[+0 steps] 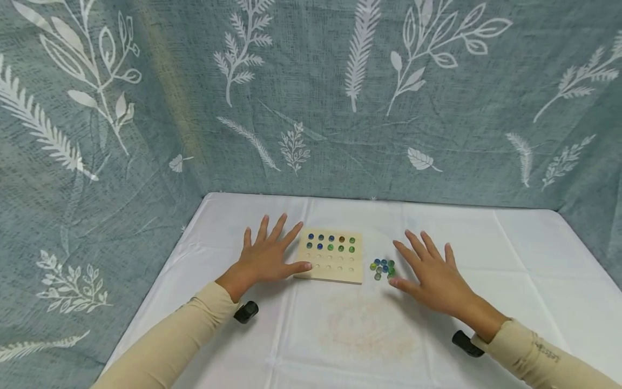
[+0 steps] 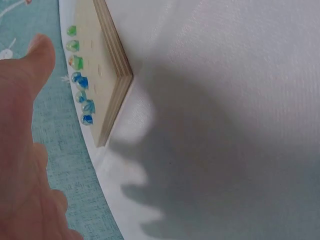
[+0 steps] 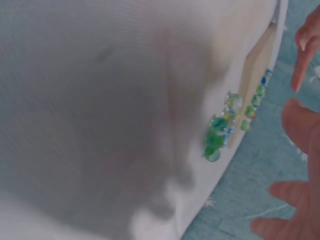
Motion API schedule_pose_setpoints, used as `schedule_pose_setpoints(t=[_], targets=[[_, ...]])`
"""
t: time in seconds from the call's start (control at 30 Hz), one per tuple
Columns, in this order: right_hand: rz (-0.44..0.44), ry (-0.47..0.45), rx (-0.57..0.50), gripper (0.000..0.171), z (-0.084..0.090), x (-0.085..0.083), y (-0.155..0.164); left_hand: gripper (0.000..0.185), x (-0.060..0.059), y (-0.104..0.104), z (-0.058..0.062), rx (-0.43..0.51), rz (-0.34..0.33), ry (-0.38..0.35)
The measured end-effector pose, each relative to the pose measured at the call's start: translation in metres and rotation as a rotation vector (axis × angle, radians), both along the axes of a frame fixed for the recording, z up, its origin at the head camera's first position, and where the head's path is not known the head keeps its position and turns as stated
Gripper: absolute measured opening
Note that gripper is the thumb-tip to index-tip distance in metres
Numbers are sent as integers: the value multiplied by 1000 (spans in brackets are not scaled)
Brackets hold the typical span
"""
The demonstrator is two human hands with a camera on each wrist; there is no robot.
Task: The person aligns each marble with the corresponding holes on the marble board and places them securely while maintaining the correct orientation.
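A pale wooden board (image 1: 333,275) with rows of round hollows lies on the white cloth. Glass marbles (image 1: 331,247), blue, green and one brownish, fill its two far rows; the two near rows show bare hollows. My left hand (image 1: 267,259) is spread over the board's left side, its thumb overlapping the near left corner in the head view. Right of the board sits a loose cluster of blue, green and clear marbles (image 1: 381,268). Beside that cluster my right hand (image 1: 434,275) hovers with fingers spread, thumb tip at the cluster's near edge. Neither hand holds anything.
The white cloth (image 1: 369,367) covers the table, with creases and a faint brownish stain (image 1: 369,329) in front of the board. A blue-green curtain (image 1: 316,151) with white leaf prints hangs behind and to the left. Black wrist cameras (image 1: 246,312) are strapped under both wrists.
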State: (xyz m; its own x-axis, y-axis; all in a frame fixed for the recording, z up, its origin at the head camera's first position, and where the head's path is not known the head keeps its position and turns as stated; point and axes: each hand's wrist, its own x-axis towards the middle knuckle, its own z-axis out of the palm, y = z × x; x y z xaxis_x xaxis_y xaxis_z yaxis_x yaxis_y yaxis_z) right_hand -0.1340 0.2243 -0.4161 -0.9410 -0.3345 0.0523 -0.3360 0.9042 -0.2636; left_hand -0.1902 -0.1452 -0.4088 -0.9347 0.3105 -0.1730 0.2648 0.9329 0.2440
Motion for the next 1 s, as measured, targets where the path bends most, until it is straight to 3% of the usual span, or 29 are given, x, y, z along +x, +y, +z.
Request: schedule_pose_setpoints(t=[0.6, 1.0], targets=[[132, 74, -53, 40, -14, -12, 14, 100, -17, 4, -4, -46, -2, -193], [249, 88, -78, 23, -18, -29, 17, 101, -21, 5, -5, -71, 14, -241]])
